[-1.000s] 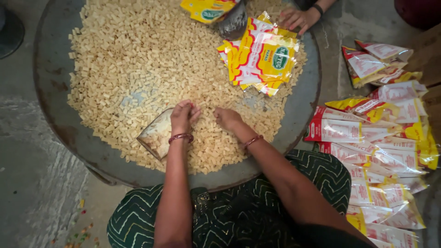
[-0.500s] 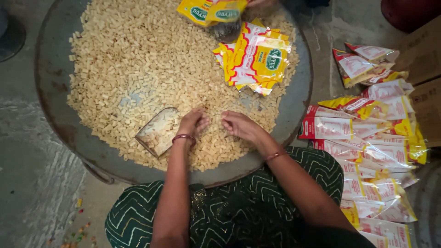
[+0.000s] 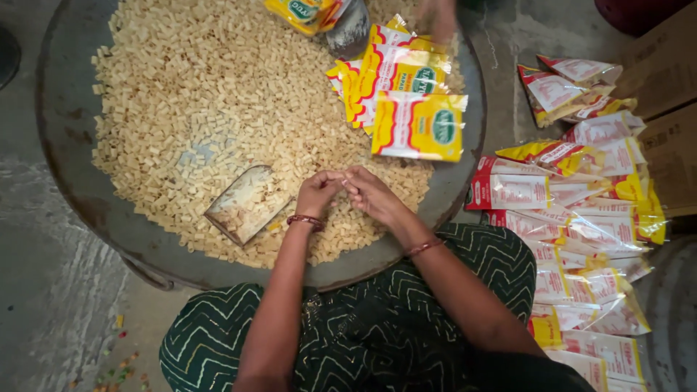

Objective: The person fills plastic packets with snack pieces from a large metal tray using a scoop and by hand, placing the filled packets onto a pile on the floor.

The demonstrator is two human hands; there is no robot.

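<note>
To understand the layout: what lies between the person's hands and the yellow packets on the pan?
In the head view, only loose pale snack pieces lie between the hands and the yellow packets.

A person's left hand (image 3: 317,193) and right hand (image 3: 372,194) meet fingertip to fingertip over pale snack pieces (image 3: 210,109) heaped in a wide metal pan (image 3: 65,174), a small scoop (image 3: 247,205) beside them; yellow packets (image 3: 420,125) lie on the heap, red-and-white packets (image 3: 581,218) alongside.
</note>
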